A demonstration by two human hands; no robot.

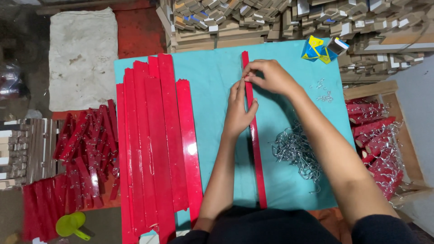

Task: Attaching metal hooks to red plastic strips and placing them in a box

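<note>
Left hand (238, 110) lies flat, fingers extended, pressing a narrow red strip (256, 149) lengthwise onto the teal tabletop (212, 77). Right hand (268, 76), wrist bent inward, pinches the strip's upper part (fingertips closed on it). Metal hooks (296, 151) are heaped just right.

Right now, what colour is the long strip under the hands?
Glossy red strip, lying on the turquoise table; the head view shows it best.

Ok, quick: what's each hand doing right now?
Left hand: open, pressing flat on the red strip.
Right hand: pinching that strip near its far end.
</note>
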